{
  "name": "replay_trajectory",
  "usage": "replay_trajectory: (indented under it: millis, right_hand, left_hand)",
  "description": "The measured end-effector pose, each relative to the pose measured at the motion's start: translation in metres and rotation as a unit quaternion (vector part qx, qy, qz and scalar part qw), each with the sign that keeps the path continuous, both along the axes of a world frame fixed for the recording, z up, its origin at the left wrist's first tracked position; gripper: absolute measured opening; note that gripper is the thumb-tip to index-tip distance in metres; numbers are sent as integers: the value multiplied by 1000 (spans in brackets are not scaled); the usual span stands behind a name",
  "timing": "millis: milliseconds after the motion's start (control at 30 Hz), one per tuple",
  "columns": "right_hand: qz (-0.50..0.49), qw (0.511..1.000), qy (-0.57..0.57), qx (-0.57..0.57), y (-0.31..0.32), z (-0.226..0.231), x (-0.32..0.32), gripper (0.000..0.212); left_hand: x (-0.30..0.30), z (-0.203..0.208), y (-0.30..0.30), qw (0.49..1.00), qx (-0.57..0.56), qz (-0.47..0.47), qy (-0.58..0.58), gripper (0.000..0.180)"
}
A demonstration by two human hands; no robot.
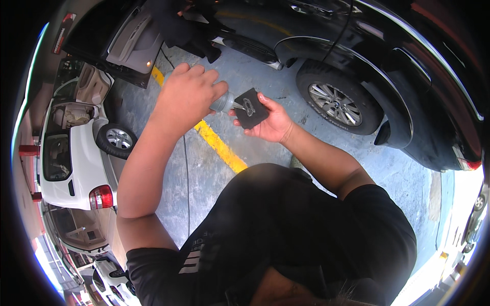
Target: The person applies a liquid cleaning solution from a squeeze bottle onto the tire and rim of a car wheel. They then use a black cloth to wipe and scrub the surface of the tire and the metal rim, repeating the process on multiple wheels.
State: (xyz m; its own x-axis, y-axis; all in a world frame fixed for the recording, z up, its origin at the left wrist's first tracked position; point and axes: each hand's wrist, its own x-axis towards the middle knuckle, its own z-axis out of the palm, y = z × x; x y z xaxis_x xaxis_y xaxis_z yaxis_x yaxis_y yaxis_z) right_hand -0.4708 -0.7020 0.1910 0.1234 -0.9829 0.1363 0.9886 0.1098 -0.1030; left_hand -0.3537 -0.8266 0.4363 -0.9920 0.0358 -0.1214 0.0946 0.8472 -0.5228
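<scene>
My left hand [186, 94] is closed around a clear squeeze bottle [223, 103]. The bottle is tipped on its side, and its pale nozzle points at a black foam applicator pad [252, 118]. On the pad's upper face lies a looped trail of shiny, clear-looking liquid [248, 105]. My right hand [277, 122] holds the pad from beneath and at its edges, the thumb along the far right side. Nozzle tip and pad are very near each other; whether they touch I cannot tell. Part of the bottle is hidden by my left fingers.
A dark, glossy car with a silver-spoked wheel [337, 104] stands at the right. On the left is a white vehicle [84, 160] with open doors. A person in dark clothes [186, 30] is at the far side. A thin cable [187, 173] crosses the blue-grey floor by a yellow line [219, 145].
</scene>
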Motion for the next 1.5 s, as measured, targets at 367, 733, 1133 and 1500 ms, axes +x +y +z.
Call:
replay_trajectory:
  millis: [367,733,1133,1500]
  right_hand:
    - [-119,989,35,80,-24,-12,0,53]
    - [-203,979,15,23,-74,-3,28,65]
    - [-337,941,-10,34,-96,-13,56,64]
    - [-431,892,-99,91,-21,-43,21,50]
  left_hand:
    - [-32,-12,-44,996,38,-86,13,59]
    - [-27,-8,-116,966,73,-242,61,55]
    - [-56,-32,-160,932,98,-346,38,59]
    - [-143,-135,-121,883,393,-253,-37,73]
